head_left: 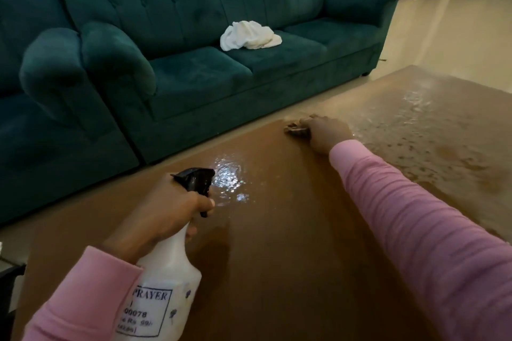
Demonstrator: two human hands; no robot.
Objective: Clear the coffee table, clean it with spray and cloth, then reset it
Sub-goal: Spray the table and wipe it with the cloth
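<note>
The brown coffee table [291,243] fills the lower right of the head view, with wet shiny patches near its far edge. My left hand [169,210] grips a white spray bottle [169,279] with a black trigger head, nozzle aimed toward a wet patch. My right hand [324,133] reaches to the table's far edge and closes on a small object [295,129]; what it is I cannot make out. A crumpled white cloth [249,36] lies on the sofa's middle cushion, away from both hands.
A teal three-seat sofa [221,69] stands just beyond the table, with a matching armchair [41,86] to its left. A narrow strip of pale floor [194,144] separates sofa and table. Open floor stretches at the far right.
</note>
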